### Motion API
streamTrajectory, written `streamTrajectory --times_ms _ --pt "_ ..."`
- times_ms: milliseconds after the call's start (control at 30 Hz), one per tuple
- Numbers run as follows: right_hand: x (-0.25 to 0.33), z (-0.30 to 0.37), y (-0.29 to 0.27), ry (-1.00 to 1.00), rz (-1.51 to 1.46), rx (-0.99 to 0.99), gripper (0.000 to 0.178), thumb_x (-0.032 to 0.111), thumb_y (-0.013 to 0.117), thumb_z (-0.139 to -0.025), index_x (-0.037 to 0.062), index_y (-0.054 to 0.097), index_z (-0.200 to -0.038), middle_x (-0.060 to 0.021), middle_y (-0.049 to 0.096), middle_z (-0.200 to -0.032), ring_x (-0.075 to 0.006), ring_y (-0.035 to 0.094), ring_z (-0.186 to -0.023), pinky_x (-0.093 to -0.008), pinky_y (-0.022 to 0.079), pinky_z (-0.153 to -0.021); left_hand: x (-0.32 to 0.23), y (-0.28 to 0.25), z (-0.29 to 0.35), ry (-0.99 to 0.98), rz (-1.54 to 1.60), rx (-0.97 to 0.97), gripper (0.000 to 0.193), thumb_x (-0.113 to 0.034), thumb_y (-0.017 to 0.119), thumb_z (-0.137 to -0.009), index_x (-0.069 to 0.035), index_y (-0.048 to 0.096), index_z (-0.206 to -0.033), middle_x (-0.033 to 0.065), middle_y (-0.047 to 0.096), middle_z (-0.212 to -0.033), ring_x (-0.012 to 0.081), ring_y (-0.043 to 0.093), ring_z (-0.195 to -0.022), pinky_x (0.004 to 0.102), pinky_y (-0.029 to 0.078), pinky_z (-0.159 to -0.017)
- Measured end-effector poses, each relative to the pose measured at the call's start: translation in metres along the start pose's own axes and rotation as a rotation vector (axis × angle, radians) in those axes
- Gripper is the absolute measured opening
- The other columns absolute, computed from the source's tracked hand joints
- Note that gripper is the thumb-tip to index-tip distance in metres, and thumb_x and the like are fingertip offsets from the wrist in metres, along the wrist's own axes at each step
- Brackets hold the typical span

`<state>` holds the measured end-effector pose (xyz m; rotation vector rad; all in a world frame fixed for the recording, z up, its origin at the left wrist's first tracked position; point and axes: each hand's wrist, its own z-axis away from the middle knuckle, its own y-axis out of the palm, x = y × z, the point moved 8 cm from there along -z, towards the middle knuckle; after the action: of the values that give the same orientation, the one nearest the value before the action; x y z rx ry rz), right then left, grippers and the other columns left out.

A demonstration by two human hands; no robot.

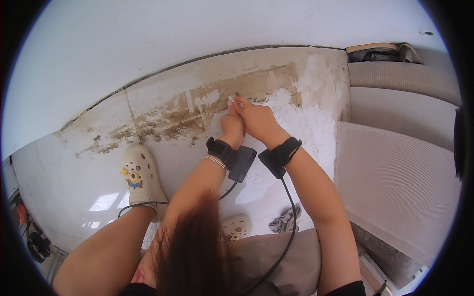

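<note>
Where left hand [231, 127] and right hand [260, 120] meet, they pinch a small whitish scrap [231, 98]. Beyond them, crusty brown residue [256, 80] streaks glossy floor [182, 155].

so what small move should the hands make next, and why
Perhaps shift the left hand and right hand leftward together: they meet at the brown residue, a small pale thing seemingly pinched there, and more residue lies on that side.

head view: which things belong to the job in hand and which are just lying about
In the job, seemingly:
left hand
right hand
small white item at the fingertips, unclear what
brown-stained floor patch

Apparently lying about:
crumpled grey cloth
ribbed pale panel
</note>
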<state>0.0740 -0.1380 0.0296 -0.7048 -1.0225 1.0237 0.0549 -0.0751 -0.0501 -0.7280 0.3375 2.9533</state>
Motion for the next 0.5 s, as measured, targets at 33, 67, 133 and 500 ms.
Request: streamTrajectory --times_ms 33,67,133,500 --pt "-0.004 -0.003 0.000 0.013 -0.019 -0.005 0.036 0.009 0.053 -0.065 0.0071 0.050 -0.102 -0.0027 0.042 -0.115 -0.0234 0.056 -0.073 -0.0316 0.045 -0.060 0.002 0.005 -0.004 -0.039 0.047 0.016 0.052 -0.051 0.029 -0.081 -0.006 0.044 -0.059 0.0018 0.040 -0.043 0.0108 0.035 -0.031 0.0243 0.024 -0.028" --pt "-0.006 -0.003 0.000 0.017 -0.020 -0.010 0.036 0.009 0.053 -0.065 0.0071 0.050 -0.102 -0.0027 0.042 -0.115 -0.0234 0.056 -0.073 -0.0316 0.045 -0.060 0.004 0.009 -0.005 -0.076 0.093 0.033 0.052 -0.052 0.028 -0.081 -0.007 0.044 -0.060 0.0013 0.039 -0.043 0.0110 0.035 -0.030 0.0243 0.024 -0.028" --pt "-0.002 -0.003 0.006 0.035 0.012 0.135 0.038 0.009 0.053 -0.065 0.0076 0.049 -0.103 -0.0033 0.043 -0.113 -0.0231 0.056 -0.077 -0.0314 0.044 -0.064 0.015 0.006 -0.006 -0.102 0.136 0.073 0.051 -0.052 0.027 -0.081 -0.007 0.044 -0.061 0.0009 0.038 -0.043 0.0113 0.034 -0.030 0.0246 0.024 -0.028" --pt "-0.012 -0.012 -0.006 0.007 -0.042 0.126 0.040 0.008 0.056 -0.061 0.0081 0.051 -0.100 -0.0035 0.048 -0.107 -0.0230 0.056 -0.076 -0.0324 0.044 -0.063 0.000 0.019 -0.011 -0.057 0.145 0.088 0.049 -0.052 0.027 -0.081 -0.009 0.043 -0.062 0.0017 0.041 -0.048 0.0111 0.035 -0.031 0.0247 0.024 -0.027"
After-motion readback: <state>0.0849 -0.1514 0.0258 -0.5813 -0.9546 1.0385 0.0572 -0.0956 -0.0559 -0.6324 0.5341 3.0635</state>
